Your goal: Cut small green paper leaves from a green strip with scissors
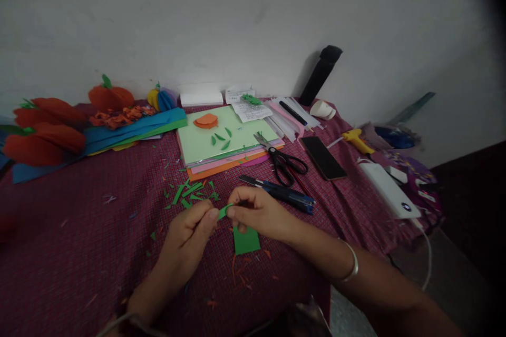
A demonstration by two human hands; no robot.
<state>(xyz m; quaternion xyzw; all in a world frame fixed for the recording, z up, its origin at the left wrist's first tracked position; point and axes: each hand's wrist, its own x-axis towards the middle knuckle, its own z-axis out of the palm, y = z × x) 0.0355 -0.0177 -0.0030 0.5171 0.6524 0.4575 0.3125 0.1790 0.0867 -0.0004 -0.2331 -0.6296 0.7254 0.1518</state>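
Note:
Between my two hands is a small green paper piece [223, 211]. My left hand [188, 231] pinches its left end between thumb and fingers. My right hand [259, 213] has its fingertips closed on the other end. Below the right hand lies a green paper rectangle [247, 240], its top edge partly covered by the fingers. Green paper scraps [192, 189] are scattered just beyond my left hand. A box cutter [279, 193] with its blade out lies behind my right hand, and black-handled scissors [282, 160] rest farther back, blades on the paper stack.
A stack of coloured paper [237, 137] carries green leaf shapes [225, 145] and orange cut pieces [206, 120]. Orange paper pumpkins [43, 143] stand at left. To the right are a phone [322, 158], a yellow glue gun [358, 141], a white power bank [389, 189] and a black bottle [321, 75].

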